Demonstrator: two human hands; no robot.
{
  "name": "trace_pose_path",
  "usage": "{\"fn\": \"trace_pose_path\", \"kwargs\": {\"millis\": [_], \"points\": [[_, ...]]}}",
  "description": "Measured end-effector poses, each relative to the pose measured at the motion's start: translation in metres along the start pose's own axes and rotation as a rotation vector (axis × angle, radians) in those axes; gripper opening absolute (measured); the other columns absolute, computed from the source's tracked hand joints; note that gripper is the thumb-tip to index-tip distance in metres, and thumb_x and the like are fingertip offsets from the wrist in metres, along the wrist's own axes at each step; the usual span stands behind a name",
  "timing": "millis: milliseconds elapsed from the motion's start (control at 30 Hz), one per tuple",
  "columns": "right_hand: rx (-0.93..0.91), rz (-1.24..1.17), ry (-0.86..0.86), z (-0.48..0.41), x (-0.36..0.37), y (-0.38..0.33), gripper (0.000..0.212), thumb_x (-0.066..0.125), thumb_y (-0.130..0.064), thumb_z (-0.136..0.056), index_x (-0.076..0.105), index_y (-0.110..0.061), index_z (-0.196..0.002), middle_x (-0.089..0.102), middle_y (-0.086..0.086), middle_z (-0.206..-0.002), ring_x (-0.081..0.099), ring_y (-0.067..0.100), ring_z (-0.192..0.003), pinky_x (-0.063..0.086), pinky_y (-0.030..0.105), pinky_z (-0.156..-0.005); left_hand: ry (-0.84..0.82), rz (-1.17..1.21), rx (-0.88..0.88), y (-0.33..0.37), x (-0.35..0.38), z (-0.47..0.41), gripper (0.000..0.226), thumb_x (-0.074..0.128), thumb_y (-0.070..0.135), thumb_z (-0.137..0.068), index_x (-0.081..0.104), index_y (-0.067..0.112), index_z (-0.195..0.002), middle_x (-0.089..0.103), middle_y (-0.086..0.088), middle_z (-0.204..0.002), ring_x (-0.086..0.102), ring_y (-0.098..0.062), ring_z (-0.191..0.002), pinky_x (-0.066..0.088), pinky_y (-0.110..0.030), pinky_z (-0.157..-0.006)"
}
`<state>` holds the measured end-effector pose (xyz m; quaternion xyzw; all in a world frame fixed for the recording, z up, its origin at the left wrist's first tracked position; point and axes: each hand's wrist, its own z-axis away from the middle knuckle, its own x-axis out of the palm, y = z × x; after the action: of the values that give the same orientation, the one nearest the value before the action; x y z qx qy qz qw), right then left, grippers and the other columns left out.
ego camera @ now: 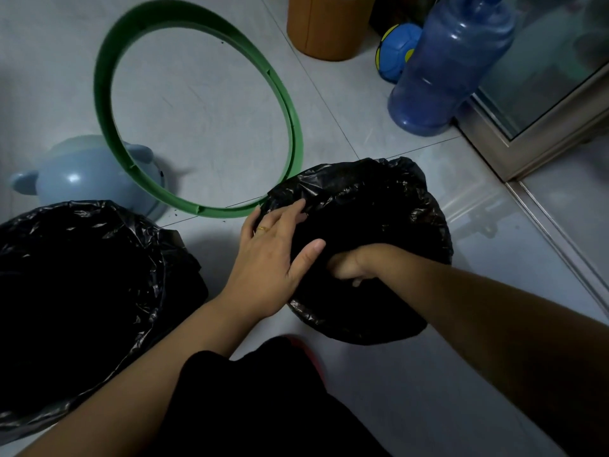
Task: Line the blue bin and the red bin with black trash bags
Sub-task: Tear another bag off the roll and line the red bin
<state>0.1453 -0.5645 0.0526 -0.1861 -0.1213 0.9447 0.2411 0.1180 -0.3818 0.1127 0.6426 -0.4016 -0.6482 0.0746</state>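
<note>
Left hand (273, 258) is laid flat, fingers (291, 209) straight, on the rim of the black bag (362, 192) on the floor (395, 374). Right hand (352, 263) is pushed inside it; its fingers are hidden, so the grip cannot be told. 2nd bagged bin (82, 275) is seen at left.

Open floor (204, 103) lies inside the green hoop (290, 127); blue jug (451, 70) and brown tub (324, 28) crowd the far side.

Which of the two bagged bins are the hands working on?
The right-hand bag, beside the green ring: the left hand rests on its rim, the right hand dips inside. The left bag lies untouched.
</note>
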Motion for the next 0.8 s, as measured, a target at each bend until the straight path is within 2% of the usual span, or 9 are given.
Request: {"fn": "trace_pose_path", "kwargs": {"millis": [100, 200, 267, 333, 400, 433, 533, 633, 800], "points": [[-0.171, -0.021, -0.011, 0.027, -0.021, 0.0, 0.034, 0.044, -0.03, -0.096, 0.055, -0.024, -0.127, 0.059, 0.005, -0.129, 0.055, 0.024, -0.118, 0.043, 0.042, -0.102, 0.026, -0.008, 0.028, 0.001, -0.004, -0.004, 0.065, 0.026, 0.057, -0.092, 0.036, 0.017, -0.142, 0.057, 0.005, -0.131, 0.036, -0.009, -0.131, 0.009, -0.034, -0.116], [-0.392, 0.112, 0.156, 0.075, -0.052, -0.005, 0.031, 0.048, -0.018, -0.097, 0.059, -0.015, -0.125, 0.062, 0.002, -0.123, 0.056, 0.013, -0.115, 0.037, 0.025, -0.105, 0.086, -0.118, 0.09, 0.0, -0.006, -0.019, 0.049, 0.037, 0.047, -0.092, 0.055, 0.017, -0.126, 0.056, 0.0, -0.131, 0.041, -0.019, -0.13, 0.013, -0.037, -0.112], [-0.522, 0.015, 0.392, 0.108, -0.07, -0.004, 0.025, 0.051, -0.016, -0.095, 0.065, -0.013, -0.116, 0.067, -0.001, -0.105, 0.062, 0.004, -0.096, 0.043, 0.013, -0.092, 0.12, -0.225, 0.112, -0.003, -0.007, -0.033, 0.037, 0.053, 0.037, -0.085, 0.062, 0.018, -0.116, 0.052, -0.005, -0.135, 0.042, -0.025, -0.129, 0.018, -0.041, -0.109], [-0.663, -0.174, 0.756, 0.127, -0.086, 0.007, 0.016, 0.059, -0.011, -0.09, 0.067, -0.012, -0.104, 0.067, -0.002, -0.093, 0.061, 0.002, -0.082, 0.046, 0.011, -0.078, 0.08, -0.276, 0.074, -0.004, -0.01, -0.049, 0.045, 0.066, 0.025, -0.077, 0.06, 0.016, -0.12, 0.045, -0.01, -0.142, 0.039, -0.031, -0.129, 0.021, -0.043, -0.107], [-0.626, -0.195, 1.1, 0.127, -0.1, 0.025, 0.022, 0.068, -0.018, -0.084, 0.064, -0.019, -0.105, 0.061, -0.002, -0.1, 0.055, 0.003, -0.085, 0.04, 0.009, -0.075, -0.014, -0.27, 0.013, -0.004, -0.012, -0.065, 0.054, 0.066, 0.022, -0.079, 0.052, 0.016, -0.131, 0.041, -0.009, -0.144, 0.039, -0.032, -0.129, 0.026, -0.042, -0.106], [-0.555, -0.217, 1.149, 0.121, -0.107, 0.035, 0.03, 0.07, -0.023, -0.082, 0.061, -0.021, -0.111, 0.058, -0.001, -0.106, 0.052, 0.005, -0.092, 0.039, 0.008, -0.077, -0.055, -0.235, -0.008, -0.005, -0.012, -0.072, 0.054, 0.064, 0.023, -0.082, 0.049, 0.015, -0.134, 0.043, -0.008, -0.143, 0.042, -0.032, -0.127, 0.029, -0.041, -0.104], [-0.445, -0.53, 0.814, 0.096, -0.117, 0.057, 0.04, 0.058, -0.029, -0.091, 0.054, -0.014, -0.128, 0.059, 0.004, -0.123, 0.055, 0.012, -0.109, 0.044, 0.02, -0.092, -0.099, -0.026, -0.07, -0.003, -0.01, -0.086, 0.051, 0.061, 0.023, -0.086, 0.048, 0.014, -0.135, 0.053, -0.01, -0.132, 0.049, -0.03, -0.12, 0.038, -0.039, -0.102], [-0.488, -0.845, 0.498, 0.079, -0.112, 0.066, 0.034, 0.044, -0.028, -0.098, 0.06, -0.007, -0.119, 0.067, 0.011, -0.116, 0.063, 0.019, -0.107, 0.051, 0.029, -0.093, -0.075, 0.078, -0.128, -0.004, -0.008, -0.094, 0.047, 0.059, 0.027, -0.089, 0.05, 0.014, -0.133, 0.057, -0.01, -0.13, 0.051, -0.028, -0.119, 0.039, -0.038, -0.102], [-0.405, -0.851, 0.593, 0.067, -0.111, 0.062, 0.032, 0.053, -0.04, -0.092, 0.069, -0.015, -0.104, 0.073, 0.007, -0.1, 0.069, 0.019, -0.091, 0.053, 0.032, -0.087, -0.035, 0.136, -0.182, -0.008, -0.007, -0.097, 0.041, 0.05, 0.03, -0.093, 0.052, 0.018, -0.133, 0.058, -0.009, -0.13, 0.048, -0.028, -0.123, 0.035, -0.041, -0.105]]}}
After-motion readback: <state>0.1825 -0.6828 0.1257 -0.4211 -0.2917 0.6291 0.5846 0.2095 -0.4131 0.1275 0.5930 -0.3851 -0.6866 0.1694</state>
